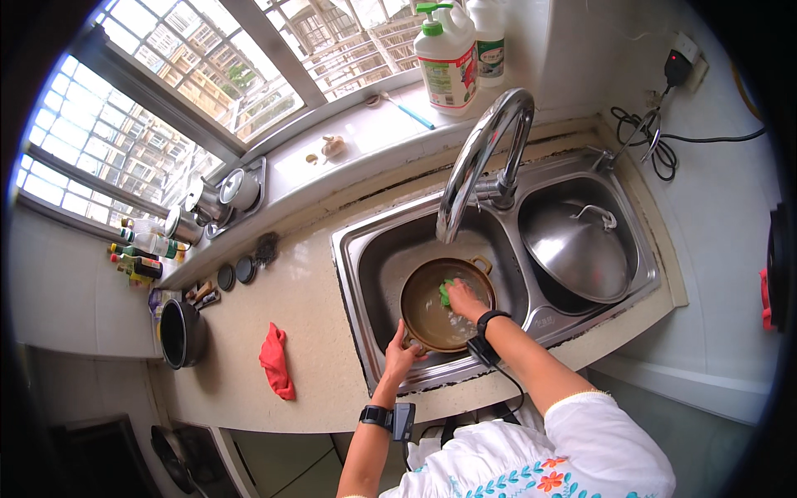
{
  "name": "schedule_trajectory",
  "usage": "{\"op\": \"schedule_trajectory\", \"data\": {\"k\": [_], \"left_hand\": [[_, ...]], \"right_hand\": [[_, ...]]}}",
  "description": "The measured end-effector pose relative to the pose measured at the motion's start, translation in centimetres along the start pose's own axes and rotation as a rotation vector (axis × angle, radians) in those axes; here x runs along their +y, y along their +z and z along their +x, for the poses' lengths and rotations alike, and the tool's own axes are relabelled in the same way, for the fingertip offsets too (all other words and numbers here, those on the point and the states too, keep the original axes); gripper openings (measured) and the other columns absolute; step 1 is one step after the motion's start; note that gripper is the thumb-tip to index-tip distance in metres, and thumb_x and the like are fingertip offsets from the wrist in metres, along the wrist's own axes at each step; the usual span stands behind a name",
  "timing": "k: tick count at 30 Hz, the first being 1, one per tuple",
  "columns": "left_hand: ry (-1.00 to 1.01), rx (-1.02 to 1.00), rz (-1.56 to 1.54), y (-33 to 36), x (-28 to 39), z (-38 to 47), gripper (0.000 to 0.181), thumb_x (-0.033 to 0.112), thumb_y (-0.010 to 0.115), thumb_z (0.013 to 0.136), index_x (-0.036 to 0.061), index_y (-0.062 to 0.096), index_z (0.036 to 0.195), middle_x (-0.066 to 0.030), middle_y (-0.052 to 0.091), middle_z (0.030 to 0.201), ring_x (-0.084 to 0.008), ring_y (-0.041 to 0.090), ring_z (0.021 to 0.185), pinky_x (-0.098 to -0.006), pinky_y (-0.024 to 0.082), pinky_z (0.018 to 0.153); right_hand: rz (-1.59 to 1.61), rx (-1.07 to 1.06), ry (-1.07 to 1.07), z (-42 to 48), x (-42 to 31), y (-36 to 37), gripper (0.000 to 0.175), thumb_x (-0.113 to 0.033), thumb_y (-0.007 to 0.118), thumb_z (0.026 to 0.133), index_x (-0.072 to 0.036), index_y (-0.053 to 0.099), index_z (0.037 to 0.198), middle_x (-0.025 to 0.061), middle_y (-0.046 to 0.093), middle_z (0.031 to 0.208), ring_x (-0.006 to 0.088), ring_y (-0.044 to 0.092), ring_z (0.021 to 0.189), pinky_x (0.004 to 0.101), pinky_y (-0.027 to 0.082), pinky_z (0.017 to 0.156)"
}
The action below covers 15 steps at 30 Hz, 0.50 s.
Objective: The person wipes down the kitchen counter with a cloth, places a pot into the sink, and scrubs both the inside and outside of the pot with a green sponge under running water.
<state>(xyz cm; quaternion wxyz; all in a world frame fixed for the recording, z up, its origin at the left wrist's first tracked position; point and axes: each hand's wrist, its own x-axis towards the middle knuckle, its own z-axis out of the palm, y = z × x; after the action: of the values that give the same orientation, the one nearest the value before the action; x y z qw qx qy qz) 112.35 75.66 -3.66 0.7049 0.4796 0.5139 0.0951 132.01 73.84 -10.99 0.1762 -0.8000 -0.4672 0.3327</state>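
A round brown two-handled pot point(429, 320) with some water in it sits in the left basin of the stainless steel double sink point(386, 261). My left hand point(400, 353) grips the pot's near-left handle at the rim. Inside the pot, my right hand point(464, 299) presses a green scrubbing cloth or pad point(444, 292) against the inner surface. The pot's other handle point(481, 264) points toward the back right. Just behind the pot arches the chrome faucet point(479, 162), its spout over the basin; no running water is visible.
A domed metal lid point(579, 249) fills much of the right basin. On the counter lie a red cloth point(276, 361), two dark round lids point(235, 272) and a black pot point(182, 334). The windowsill holds a detergent bottle point(446, 68), garlic point(333, 146) and a lidded white pot point(240, 189).
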Motion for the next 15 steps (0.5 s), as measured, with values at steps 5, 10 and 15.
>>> {"op": "schedule_trajectory", "data": {"k": [5, 10, 15], "left_hand": [[0.013, -0.002, -0.035, -0.4, -0.2, 0.0, 0.069, -0.012, 0.043, 0.072, 0.0154, 0.013, 0.128, -0.0109, 0.049, 0.09, -0.0192, 0.054, 0.072, -0.03, 0.052, 0.058], [0.027, -0.025, -0.085, -0.3, -0.3, 0.3, 0.07, -0.012, 0.043, 0.072, 0.0155, 0.012, 0.128, -0.0116, 0.049, 0.093, -0.0192, 0.054, 0.072, -0.0304, 0.052, 0.059], [0.002, -0.044, -0.065, -0.4, 0.1, 0.1, 0.07, -0.012, 0.043, 0.072, 0.0146, 0.01, 0.128, -0.0113, 0.049, 0.094, -0.019, 0.054, 0.073, -0.03, 0.052, 0.06]], "right_hand": [[-0.25, -0.296, -0.051, 0.0, -0.4, -0.1, 0.035, -0.01, 0.052, 0.065, -0.004, 0.05, 0.1, 0.021, 0.039, 0.108, 0.0355, 0.044, 0.096, 0.038, 0.039, 0.08], [-0.236, -0.429, -0.152, -0.2, -1.3, 2.4, 0.03, -0.014, 0.05, 0.066, -0.004, 0.057, 0.093, 0.0182, 0.052, 0.097, 0.0322, 0.048, 0.094, 0.0369, 0.041, 0.078], [-0.111, -0.383, -0.417, -1.3, -1.5, 4.2, 0.028, -0.006, 0.048, 0.066, -0.006, 0.058, 0.092, 0.0169, 0.054, 0.095, 0.0307, 0.05, 0.091, 0.034, 0.042, 0.076]]}}
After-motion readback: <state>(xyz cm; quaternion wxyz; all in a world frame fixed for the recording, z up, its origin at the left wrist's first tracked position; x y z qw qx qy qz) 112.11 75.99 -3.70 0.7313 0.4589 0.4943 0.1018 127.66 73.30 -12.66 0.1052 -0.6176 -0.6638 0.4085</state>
